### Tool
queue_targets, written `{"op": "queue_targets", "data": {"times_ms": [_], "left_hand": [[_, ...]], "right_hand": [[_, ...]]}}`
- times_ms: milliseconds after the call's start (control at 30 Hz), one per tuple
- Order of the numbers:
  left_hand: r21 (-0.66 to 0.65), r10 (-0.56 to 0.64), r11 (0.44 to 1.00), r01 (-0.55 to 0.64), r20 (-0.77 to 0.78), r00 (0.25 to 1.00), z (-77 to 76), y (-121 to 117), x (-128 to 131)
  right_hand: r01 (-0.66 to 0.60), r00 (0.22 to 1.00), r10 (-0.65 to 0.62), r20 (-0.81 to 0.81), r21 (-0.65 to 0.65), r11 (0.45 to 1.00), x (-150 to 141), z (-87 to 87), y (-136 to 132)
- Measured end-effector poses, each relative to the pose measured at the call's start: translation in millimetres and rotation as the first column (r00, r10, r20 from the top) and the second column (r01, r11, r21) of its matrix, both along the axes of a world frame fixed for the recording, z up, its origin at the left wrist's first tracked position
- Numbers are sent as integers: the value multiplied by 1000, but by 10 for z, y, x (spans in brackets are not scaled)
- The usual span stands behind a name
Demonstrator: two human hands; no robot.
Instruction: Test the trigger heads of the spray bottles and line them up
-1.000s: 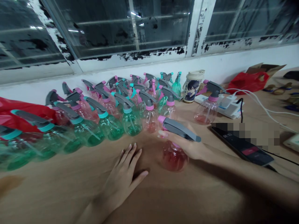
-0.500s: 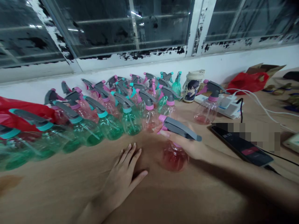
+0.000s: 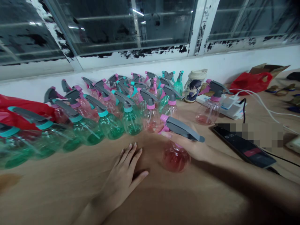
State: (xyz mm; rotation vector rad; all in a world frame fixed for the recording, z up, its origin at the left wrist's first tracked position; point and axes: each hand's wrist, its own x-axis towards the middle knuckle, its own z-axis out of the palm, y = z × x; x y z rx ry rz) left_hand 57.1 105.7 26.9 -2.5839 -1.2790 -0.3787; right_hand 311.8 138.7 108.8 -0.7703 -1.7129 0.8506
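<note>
My right hand is closed around the neck of a spray bottle with a grey and pink trigger head and reddish liquid inside. The bottle stands upright on or just over the wooden table, its nozzle pointing to the left. Flat on the tabletop to its left lies my left hand, fingers spread, holding nothing. Beyond both hands stand several similar bottles; the closest to my left hand is a green spray bottle with a teal collar. A pink spray bottle stands beside that one.
One more pink spray bottle stands apart on the right, by a white power strip with cables. A phone lies near my right forearm. Farther back are a printed cup and a red bag; another red bag lies left.
The view has shifted very slightly. Both hands and the held spray bottle keep practically the same places on the table.
</note>
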Motion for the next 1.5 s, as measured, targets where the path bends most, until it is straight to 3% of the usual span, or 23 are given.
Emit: {"op": "queue_targets", "data": {"times_ms": [200,533,667,1167,1367,1500], "left_hand": [[16,-10,1000,10,1,1000,13,3,7],[-36,1,999,0,27,1000,-8,2,-1],[-36,7,999,-6,27,1000,-17,-7,0],[-2,2,1000,-2,9,1000,-19,6,-1],[-8,10,1000,-10,13,1000,-14,26,3],[-1,10,1000,-10,6,1000,-1,31,5]], "right_hand": [[-7,1000,7,27,11,1000,-4,37,13],[136,986,-136,95,0,991,-14,36,-64],[135,988,-134,78,-3,991,4,22,-92],[187,982,-184,37,-126,974,-50,-2,-134],[133,991,-125,50,-231,964,43,-144,-209],[140,990,-130,60,-216,966,151,-263,-294]]}}
